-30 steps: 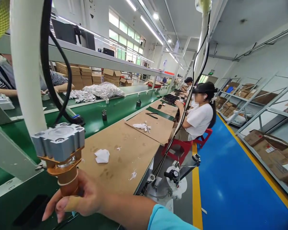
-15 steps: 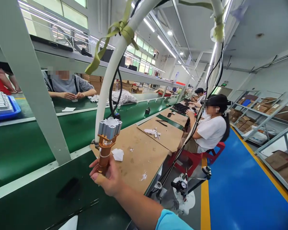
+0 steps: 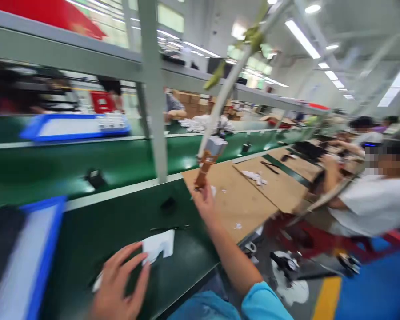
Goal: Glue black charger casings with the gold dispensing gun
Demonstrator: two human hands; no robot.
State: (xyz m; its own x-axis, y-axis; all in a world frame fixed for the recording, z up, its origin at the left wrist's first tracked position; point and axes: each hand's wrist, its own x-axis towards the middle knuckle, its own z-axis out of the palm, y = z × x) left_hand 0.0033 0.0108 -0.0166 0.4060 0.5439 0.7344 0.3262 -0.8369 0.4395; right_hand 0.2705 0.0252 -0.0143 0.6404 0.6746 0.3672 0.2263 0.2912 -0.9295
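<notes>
Right hand (image 3: 203,201): fingers clenched round lower end of hanging tool (image 3: 208,160), apparently to steer it. Left hand (image 3: 120,280): fingers released, flat on bench (image 3: 86,231), card (image 3: 160,243) beneath them, probably steadying it.

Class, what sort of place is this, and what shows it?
Probably a factory assembly line: a long green conveyor belt, brown cardboard work mats, and a seated person in white alongside.
</notes>
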